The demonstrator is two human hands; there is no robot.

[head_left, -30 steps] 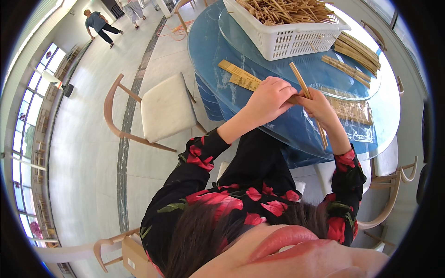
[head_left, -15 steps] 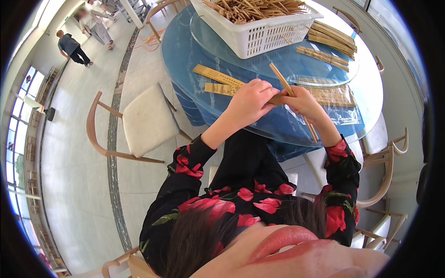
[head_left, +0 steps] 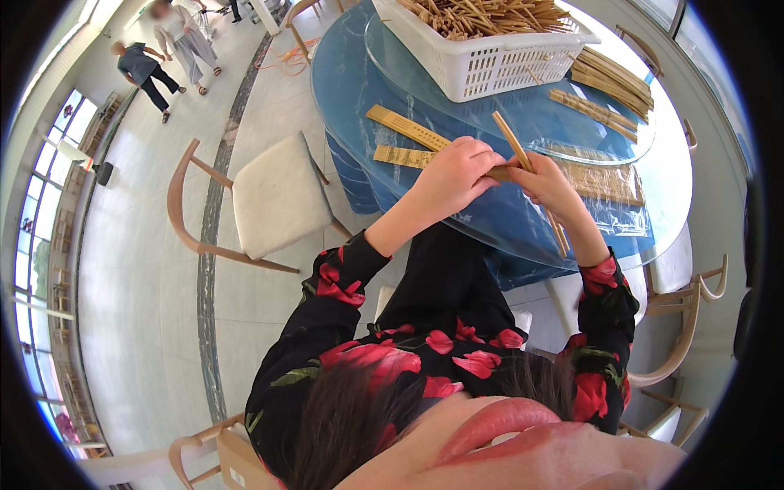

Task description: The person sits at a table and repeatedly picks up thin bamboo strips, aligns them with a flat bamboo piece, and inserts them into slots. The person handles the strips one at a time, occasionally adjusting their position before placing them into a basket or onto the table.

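Right-hand fingers pinch thin sticks, left-hand fingers a brown piece — dark-printed yellow strips lie nearby.

Left hand: upper half of the frame, right of centre; back of hand toward the camera, fingers curled in a grip, tips directed to the right.
Left wrist: almost straight, in line with the forearm.
Left forearm: bare near the wrist, slanting from lower left to upper right.
Right hand: farther right in the frame, at similar height; fingers bent, thumb side toward the left hand, grip closed.
Right forearm: rising from the lower right, leaning left.
Elbows: both bent, sleeved, in the lower half.
Hand spacing: close together; fingertip contact not determinable.
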